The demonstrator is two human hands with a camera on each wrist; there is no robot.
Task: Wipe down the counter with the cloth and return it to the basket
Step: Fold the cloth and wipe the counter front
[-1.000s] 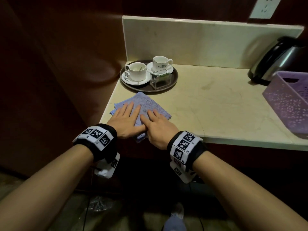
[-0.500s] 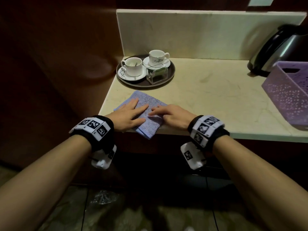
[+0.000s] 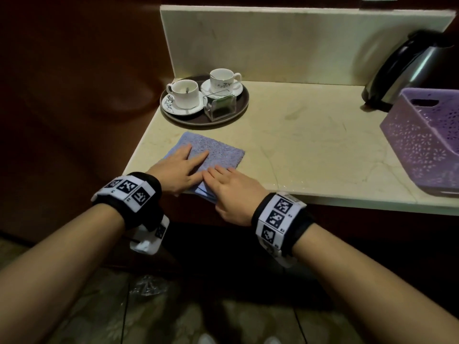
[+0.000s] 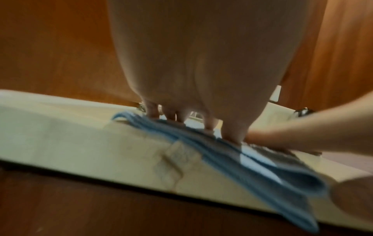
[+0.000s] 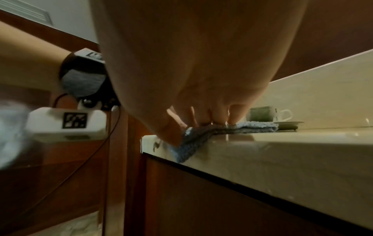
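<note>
A folded blue cloth [image 3: 218, 155] lies flat at the front left of the cream counter [image 3: 310, 150], one corner hanging over the front edge. My left hand [image 3: 182, 167] presses flat on its left part with straight fingers. My right hand [image 3: 229, 184] lies flat on its near corner, fingers pointing left and touching the left hand. In the left wrist view the cloth [image 4: 232, 153] shows its folded layers under the left hand's fingertips [image 4: 210, 127]. In the right wrist view the cloth [image 5: 222, 129] droops over the counter edge beneath the right hand's fingers [image 5: 220, 118]. The purple basket [image 3: 427, 137] stands at the far right.
A round dark tray [image 3: 182, 119] with two white cups on saucers and a clear holder sits behind the cloth, close to the backsplash [image 3: 285, 43]. A steel kettle [image 3: 407, 70] stands at the back right behind the basket. A dark wood wall borders the counter's left end.
The cloth has shifted slightly left and back toward the tray. My right hand has swung round so it lies closer beside the left hand on the cloth's near corner.
</note>
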